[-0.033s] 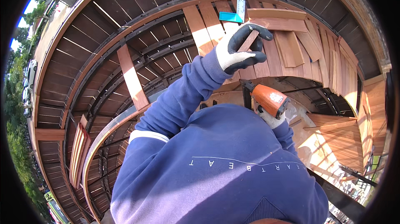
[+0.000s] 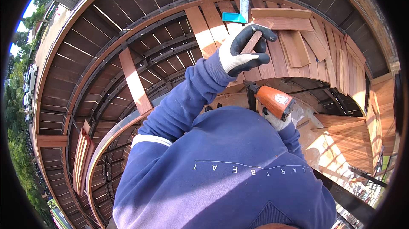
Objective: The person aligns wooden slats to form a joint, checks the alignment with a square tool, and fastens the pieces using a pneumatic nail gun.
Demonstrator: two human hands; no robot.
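My left hand [image 2: 232,54], in a white glove with dark coated fingers, is curled around a small strip of reddish wood [image 2: 252,43]. It hovers over a curved row of wooden boards [image 2: 208,20]. Just beyond the fingers, a square with a teal stock [image 2: 233,17] and a metal ruled blade lies across the boards. My right hand [image 2: 277,121], gloved too, is wrapped at the grip of an orange nail gun [image 2: 275,100]; most of that hand is hidden behind the tool and my chest. The gun's dark nose points left, near the boards' inner edge.
Loose offcuts [image 2: 295,49] are piled on the boards to the right. One single board [image 2: 135,80] spans the dark curved frame [image 2: 106,73] on the left, where gaps lie open between the bars. Stacked strips [image 2: 81,161] lean at the lower left.
The whole view has shifted very slightly. Both hands keep their hold and position relative to the boards.
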